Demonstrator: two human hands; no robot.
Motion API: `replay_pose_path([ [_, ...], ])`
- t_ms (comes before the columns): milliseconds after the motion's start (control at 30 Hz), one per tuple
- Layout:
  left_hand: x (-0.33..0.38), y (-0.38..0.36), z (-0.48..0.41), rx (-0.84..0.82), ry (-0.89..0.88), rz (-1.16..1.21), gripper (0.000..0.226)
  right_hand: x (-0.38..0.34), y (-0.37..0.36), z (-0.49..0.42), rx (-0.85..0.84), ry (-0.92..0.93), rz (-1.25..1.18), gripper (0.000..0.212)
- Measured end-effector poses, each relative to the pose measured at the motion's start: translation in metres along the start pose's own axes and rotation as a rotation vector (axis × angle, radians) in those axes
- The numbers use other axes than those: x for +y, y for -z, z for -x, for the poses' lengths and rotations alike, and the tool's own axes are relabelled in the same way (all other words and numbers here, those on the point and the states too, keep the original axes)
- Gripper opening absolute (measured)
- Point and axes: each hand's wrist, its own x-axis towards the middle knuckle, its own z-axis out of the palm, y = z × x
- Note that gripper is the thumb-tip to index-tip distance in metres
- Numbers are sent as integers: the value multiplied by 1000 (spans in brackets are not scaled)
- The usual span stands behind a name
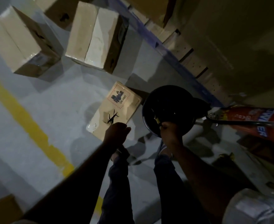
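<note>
My right hand (170,131) grips the near rim of a round black horn (167,105), seen from its open mouth. A black hose (239,122) runs from the horn to a red fire extinguisher (262,123) lying at the right. My left hand (117,132) hovers with its fingers curled, and I see nothing in it. It overlaps the near end of a flat tan box (117,107) with a UN 3481 label, which lies on the floor. The light is dim.
Two taped cardboard boxes (92,36) (18,41) stand on the grey floor ahead. A yellow floor line (28,123) runs down the left. A blue rack beam (162,46) with cartons above it crosses the upper right. My legs (120,183) are below.
</note>
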Motion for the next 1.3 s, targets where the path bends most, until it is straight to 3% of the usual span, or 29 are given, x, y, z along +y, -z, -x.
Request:
replay_pose_path([
  [100,-31,13,-6,48,107,179,18,-15,-12,1,-53,72,11,23],
  [233,-72,19,-23,81,217,204,25,-49,-39,-3,17,139,113,23],
  [333,-104,13,-45,108,347,426,56,-81,-64,-22,12,276,192,25],
  [500,-140,-7,-79,158,559,769,69,-134,-97,-80,102,399,243,39],
  [633,-145,-17,-92,33,522,1018,16,-137,-105,-118,31,337,341,54],
  [700,-149,-10,-90,93,518,1133,25,-141,-98,-116,22,319,346,49],
  [800,-162,21,-62,45,507,1268,31,-166,-74,-79,98,387,271,43],
  [900,-164,73,-14,-75,507,1414,65,-207,-37,-5,251,579,310,41],
  [1000,-163,132,29,-120,532,1508,93,-252,7,93,325,752,172,39],
  [1167,-138,222,98,-206,427,1592,41,-299,76,241,276,839,-123,21],
  [1300,-116,277,137,-197,200,1558,43,-313,104,328,395,857,-226,31],
])
